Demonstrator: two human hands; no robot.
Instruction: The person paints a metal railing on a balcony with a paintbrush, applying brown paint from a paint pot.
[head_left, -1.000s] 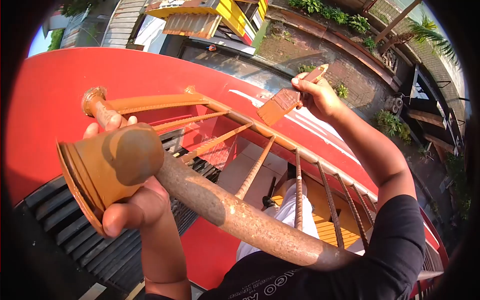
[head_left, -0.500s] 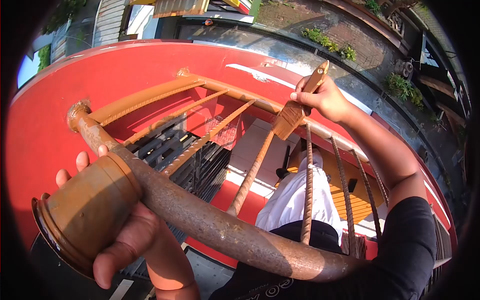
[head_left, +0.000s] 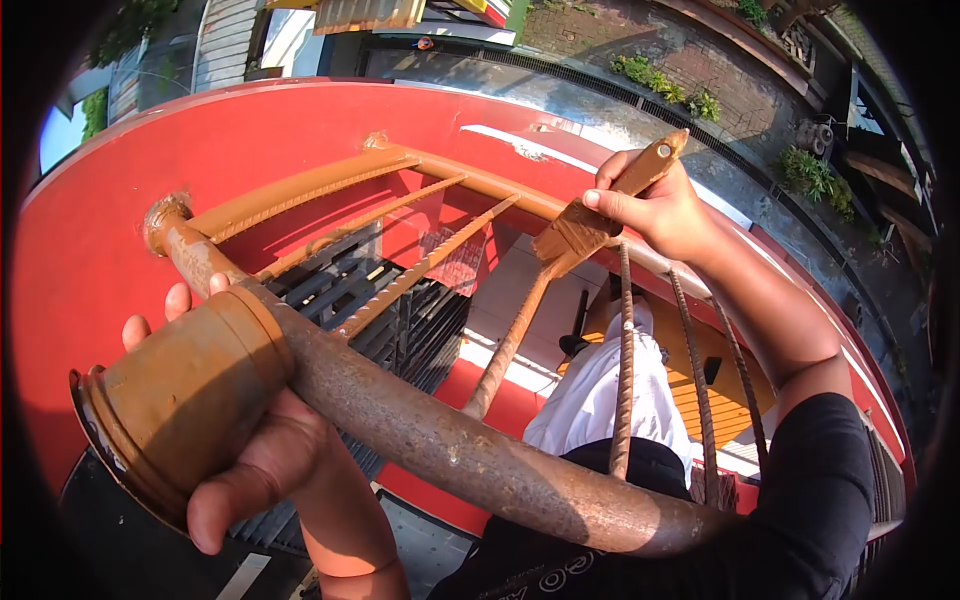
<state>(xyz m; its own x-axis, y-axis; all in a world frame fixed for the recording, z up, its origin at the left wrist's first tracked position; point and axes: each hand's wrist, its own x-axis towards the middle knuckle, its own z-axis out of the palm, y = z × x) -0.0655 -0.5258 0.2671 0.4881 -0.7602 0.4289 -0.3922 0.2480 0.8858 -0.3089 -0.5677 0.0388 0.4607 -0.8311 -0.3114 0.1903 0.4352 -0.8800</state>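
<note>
At the lower left, my left hand is wrapped round a paint can smeared with orange-brown paint, lying sideways in view against the thick rusty pipe. The inside of the can is hidden. My right hand grips the handle of a paintbrush, whose bristles are coated in the same colour. The bristles touch the upper end of a ribbed bar, close to the far rail. Orange-brown paint covers the bars on the left and part of that rail; bars on the right look bare and rusty.
A red wall curves round behind the railing. Below, between the bars, show dark metal slats and white-clothed legs. Beyond the wall, far down, are paving and green plants.
The view has shifted slightly. The brush handle has tipped to the right, and the bristles have swung a little left at the top of the bar. My left hand keeps its hold on the can.
</note>
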